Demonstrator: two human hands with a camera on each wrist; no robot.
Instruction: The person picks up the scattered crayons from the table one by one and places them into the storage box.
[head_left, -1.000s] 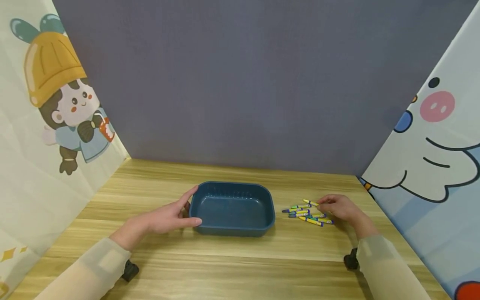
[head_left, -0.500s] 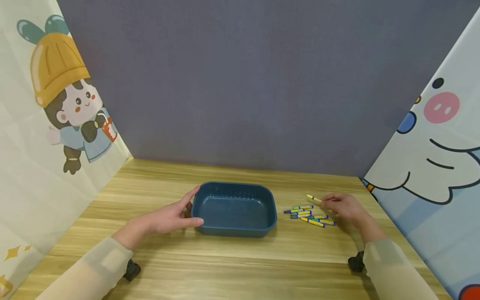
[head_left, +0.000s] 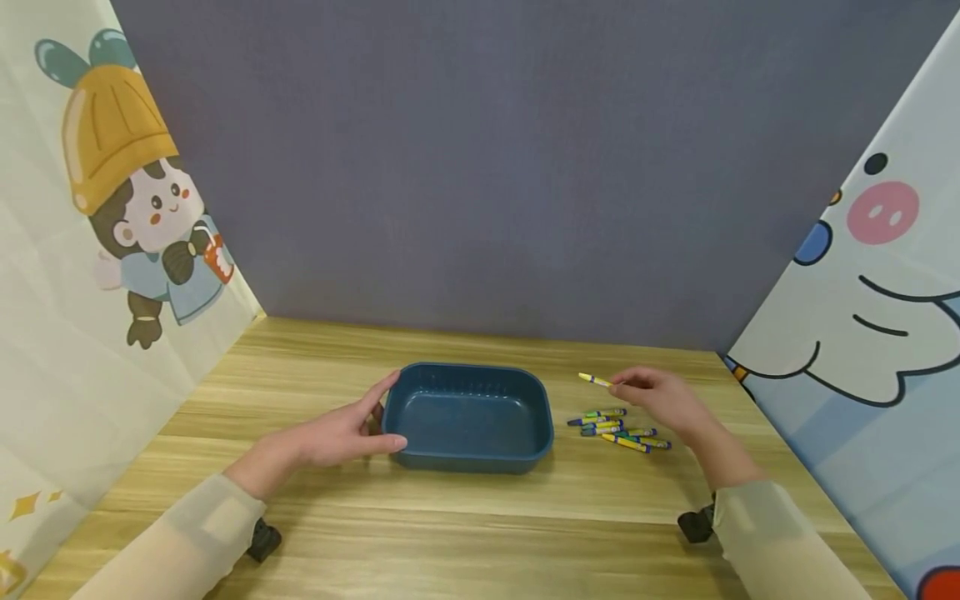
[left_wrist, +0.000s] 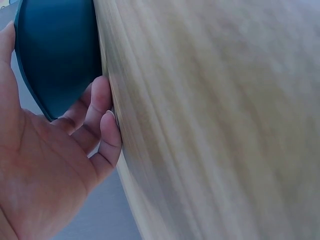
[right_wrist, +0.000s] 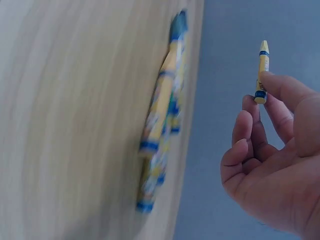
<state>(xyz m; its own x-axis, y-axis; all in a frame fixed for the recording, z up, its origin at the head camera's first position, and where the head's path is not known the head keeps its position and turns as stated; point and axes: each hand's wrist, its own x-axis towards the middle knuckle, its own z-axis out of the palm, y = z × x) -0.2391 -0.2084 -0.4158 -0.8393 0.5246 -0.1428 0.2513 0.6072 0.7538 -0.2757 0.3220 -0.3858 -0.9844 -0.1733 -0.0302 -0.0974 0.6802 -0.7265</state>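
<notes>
A yellow-wrapped crayon [head_left: 594,379] with a pale yellow tip is pinched by the thumb and fingers of my right hand [head_left: 660,400], above the table. In the right wrist view, the crayon [right_wrist: 262,72] points up from the fingertips. Just below this hand lies a loose pile of several crayons [head_left: 624,443], most in yellow wrappers. My left hand [head_left: 333,435] rests against the left end of a dark blue rectangular tray [head_left: 468,463], thumb at its near corner and index finger at its far one. In the left wrist view, the lower fingers bend beside the tray [left_wrist: 60,50].
Nothing lies inside the tray. The wooden table [head_left: 450,542] ends at a grey back panel [head_left: 480,183]. Cartoon-printed sheets stand at the left [head_left: 45,292] and right [head_left: 900,333]. A small black device [head_left: 697,525] sits at the right wrist.
My right hand has picked the pale-tipped crayon off the pile, lifted it and carried it left. The left hand and tray have stayed together; the view shifted slightly.
</notes>
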